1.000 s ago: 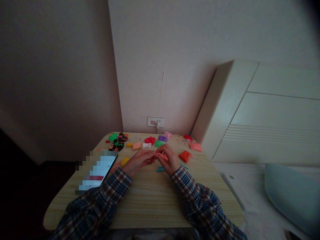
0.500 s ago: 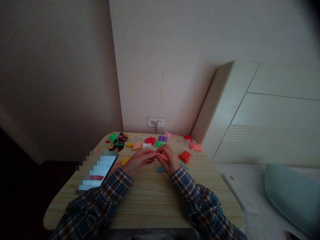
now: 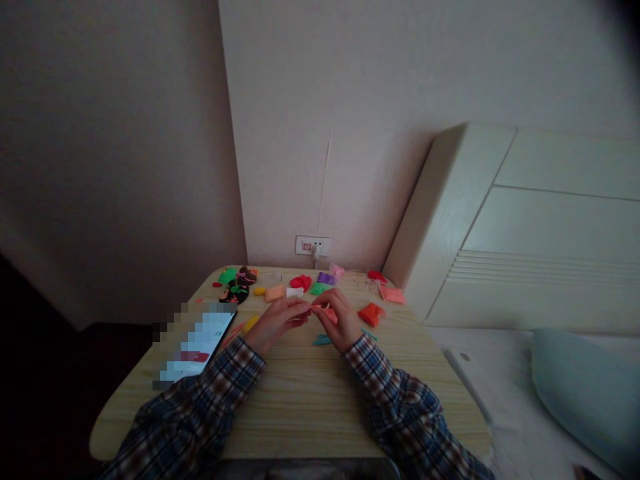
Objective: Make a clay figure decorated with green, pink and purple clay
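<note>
Barely anything has moved since half a second ago, both hands keeping their pose. The right hand (image 3: 341, 321), fingers curled, pinches a pink piece (image 3: 329, 314); the left hand (image 3: 277, 323), fingers bent together, reaches its left end, whether gripping I cannot tell. Partly hidden, the piece is over the surface (image 3: 300, 413), near turquoise tools (image 3: 322, 340).

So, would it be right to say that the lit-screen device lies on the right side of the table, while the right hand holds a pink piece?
Not quite: the head view shows the lit-screen device on the left side of the table; the right hand does hold a pink piece.
</note>
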{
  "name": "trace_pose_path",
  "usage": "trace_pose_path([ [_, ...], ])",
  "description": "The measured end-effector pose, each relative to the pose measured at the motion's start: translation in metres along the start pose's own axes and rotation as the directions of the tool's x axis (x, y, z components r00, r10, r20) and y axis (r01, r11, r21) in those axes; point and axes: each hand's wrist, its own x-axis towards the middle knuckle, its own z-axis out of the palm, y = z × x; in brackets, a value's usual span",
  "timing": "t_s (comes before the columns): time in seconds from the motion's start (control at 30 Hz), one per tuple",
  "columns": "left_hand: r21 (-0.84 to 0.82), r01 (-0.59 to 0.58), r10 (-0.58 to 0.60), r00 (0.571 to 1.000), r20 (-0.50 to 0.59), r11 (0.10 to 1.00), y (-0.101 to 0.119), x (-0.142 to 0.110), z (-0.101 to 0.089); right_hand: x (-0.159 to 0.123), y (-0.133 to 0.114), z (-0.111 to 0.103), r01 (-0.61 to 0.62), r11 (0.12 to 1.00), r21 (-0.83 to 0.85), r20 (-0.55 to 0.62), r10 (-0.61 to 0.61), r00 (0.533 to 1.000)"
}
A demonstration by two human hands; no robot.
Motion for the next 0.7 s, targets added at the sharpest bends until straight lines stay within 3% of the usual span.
trace_pose_path([
  [0.7,0.012,-0.045,0.045,0.998,0.043,0.999,-0.0040,0.0034,-0.0017,0.0013,-0.0032,-0.0018,0.027,1.000,-0.003,0.006,-0.027,1.000],
])
